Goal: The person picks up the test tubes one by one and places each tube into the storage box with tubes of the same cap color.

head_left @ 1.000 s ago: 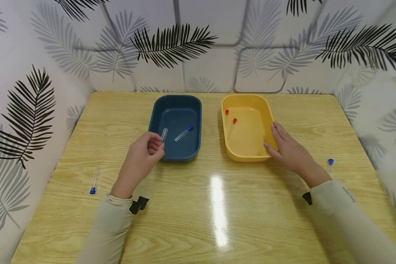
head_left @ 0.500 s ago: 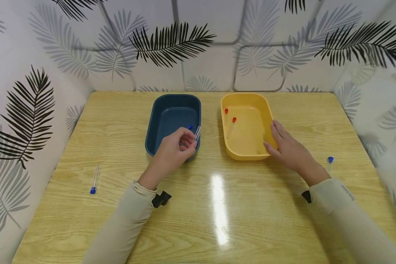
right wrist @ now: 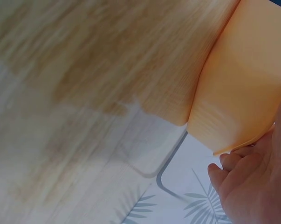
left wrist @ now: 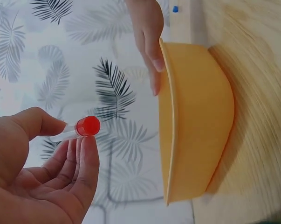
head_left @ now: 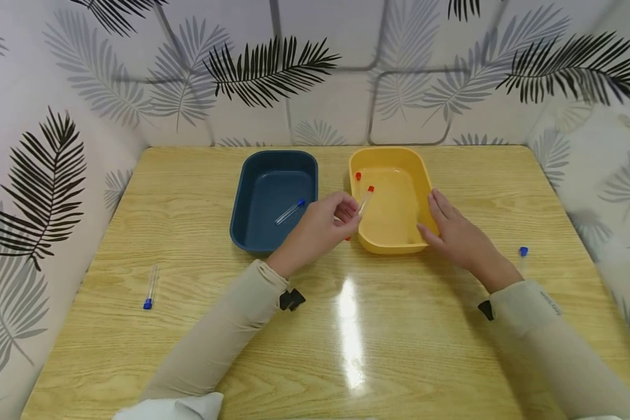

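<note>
My left hand (head_left: 322,227) is at the near left side of the yellow bin (head_left: 394,250), pinching a clear test tube with a red cap (left wrist: 88,126) between thumb and fingers. The cap points down toward me in the head view, and the tube's clear end overlaps the bin. On the bin's right rim rests my right hand (head_left: 462,242), its fingers straight along the edge and the thumb over the inside. Two red-capped test tubes (head_left: 370,189) lie in the yellow bin. Inside the dark blue bin (head_left: 252,233) is a blue-capped test tube (head_left: 290,212).
A blue-capped test tube (head_left: 151,289) lies on the wooden table (head_left: 273,361) at the left. Another blue-capped tube (head_left: 523,251) lies at the right, past my right hand. Behind the table stands a leaf-patterned backdrop (head_left: 320,99).
My left hand has carried the red-capped test tube rightward, from over the dark blue bin to the yellow bin's left edge. My right hand has stayed on the yellow bin's rim.
</note>
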A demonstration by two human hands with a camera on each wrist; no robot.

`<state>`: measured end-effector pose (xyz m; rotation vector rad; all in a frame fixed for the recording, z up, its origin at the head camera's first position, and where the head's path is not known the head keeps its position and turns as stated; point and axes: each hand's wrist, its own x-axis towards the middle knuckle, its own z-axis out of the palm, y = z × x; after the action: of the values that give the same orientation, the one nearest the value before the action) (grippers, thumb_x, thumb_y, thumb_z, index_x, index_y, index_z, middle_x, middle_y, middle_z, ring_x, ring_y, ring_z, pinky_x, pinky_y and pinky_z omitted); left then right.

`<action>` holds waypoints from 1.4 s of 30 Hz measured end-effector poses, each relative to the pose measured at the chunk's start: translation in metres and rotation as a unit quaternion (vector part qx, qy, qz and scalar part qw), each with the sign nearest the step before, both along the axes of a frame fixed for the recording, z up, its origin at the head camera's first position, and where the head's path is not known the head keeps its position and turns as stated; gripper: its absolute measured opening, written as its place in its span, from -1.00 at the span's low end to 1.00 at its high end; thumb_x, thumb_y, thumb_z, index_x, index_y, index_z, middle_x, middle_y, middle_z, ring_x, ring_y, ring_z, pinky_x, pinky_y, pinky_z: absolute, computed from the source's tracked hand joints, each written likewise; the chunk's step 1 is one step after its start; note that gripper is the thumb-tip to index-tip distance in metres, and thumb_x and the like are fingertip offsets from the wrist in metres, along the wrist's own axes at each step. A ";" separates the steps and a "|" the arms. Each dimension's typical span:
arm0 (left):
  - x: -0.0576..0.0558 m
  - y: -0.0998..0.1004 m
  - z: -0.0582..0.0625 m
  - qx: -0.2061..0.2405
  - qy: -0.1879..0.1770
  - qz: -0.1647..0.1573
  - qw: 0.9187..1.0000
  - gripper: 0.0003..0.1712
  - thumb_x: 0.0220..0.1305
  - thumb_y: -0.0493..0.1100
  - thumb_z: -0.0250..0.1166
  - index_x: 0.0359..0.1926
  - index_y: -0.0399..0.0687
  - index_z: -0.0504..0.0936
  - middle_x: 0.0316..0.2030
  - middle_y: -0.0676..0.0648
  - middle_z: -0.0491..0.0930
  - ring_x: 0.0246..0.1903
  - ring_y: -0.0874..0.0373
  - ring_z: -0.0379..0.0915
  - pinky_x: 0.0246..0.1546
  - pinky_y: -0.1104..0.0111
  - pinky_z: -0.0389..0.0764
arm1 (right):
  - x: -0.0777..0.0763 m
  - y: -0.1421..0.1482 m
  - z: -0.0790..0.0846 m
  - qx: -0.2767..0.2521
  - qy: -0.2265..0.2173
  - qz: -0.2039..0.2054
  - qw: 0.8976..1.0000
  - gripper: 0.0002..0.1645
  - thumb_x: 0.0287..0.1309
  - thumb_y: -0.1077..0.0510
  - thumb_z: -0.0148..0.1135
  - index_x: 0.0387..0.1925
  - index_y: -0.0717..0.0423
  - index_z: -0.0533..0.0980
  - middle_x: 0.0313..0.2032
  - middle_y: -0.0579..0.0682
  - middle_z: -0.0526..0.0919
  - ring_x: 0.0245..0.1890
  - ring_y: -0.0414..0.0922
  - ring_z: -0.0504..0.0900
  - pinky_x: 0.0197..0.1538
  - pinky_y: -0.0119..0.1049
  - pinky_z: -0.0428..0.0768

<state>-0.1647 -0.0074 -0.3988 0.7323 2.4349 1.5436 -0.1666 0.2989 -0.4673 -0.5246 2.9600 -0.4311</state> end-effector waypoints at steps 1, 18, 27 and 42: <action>-0.003 0.005 -0.001 0.001 0.001 -0.004 1.000 -0.85 0.24 -0.20 0.22 -0.18 -0.12 0.49 -0.33 0.00 0.54 -0.32 0.23 0.47 -0.29 0.47 0.54 | 0.000 0.000 0.000 0.000 0.000 0.000 1.000 -0.08 0.35 -0.24 -0.21 0.42 0.22 -0.26 0.44 0.11 -0.31 0.40 0.07 -0.19 0.32 0.05 0.00; -0.038 0.080 -0.025 -0.015 -0.036 0.004 0.999 -0.84 0.26 -0.16 0.20 -0.18 -0.13 0.50 -0.29 0.02 0.55 -0.29 0.23 0.49 -0.31 0.52 0.51 | -0.002 0.002 -0.003 -0.001 0.017 -0.001 1.000 -0.10 0.36 -0.23 -0.22 0.42 0.26 -0.21 0.44 0.13 -0.25 0.39 0.13 -0.09 0.31 0.05 0.06; -0.062 0.105 -0.052 -0.035 -0.087 0.031 0.995 -0.81 0.27 -0.11 0.20 -0.18 -0.12 0.52 -0.29 0.02 0.57 -0.33 0.25 0.50 -0.35 0.51 0.49 | -0.002 0.003 -0.007 -0.006 0.016 -0.003 1.000 -0.12 0.37 -0.20 -0.22 0.42 0.25 -0.23 0.44 0.11 -0.29 0.39 0.11 -0.11 0.31 0.06 0.05; -0.071 0.137 -0.073 0.062 -0.298 0.078 0.950 -0.76 0.26 -0.26 0.22 -0.12 -0.35 0.52 -0.43 -0.04 0.51 -0.47 0.24 0.45 -0.22 0.34 0.59 | 0.001 0.005 -0.008 -0.015 0.018 -0.010 1.000 -0.14 0.38 -0.21 -0.28 0.43 0.20 -0.27 0.44 0.08 -0.30 0.39 0.08 -0.12 0.31 0.04 0.06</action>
<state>-0.2359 0.1295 -0.4720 0.0562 1.9890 1.6764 -0.1653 0.3037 -0.4750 -0.5118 2.9997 -0.4724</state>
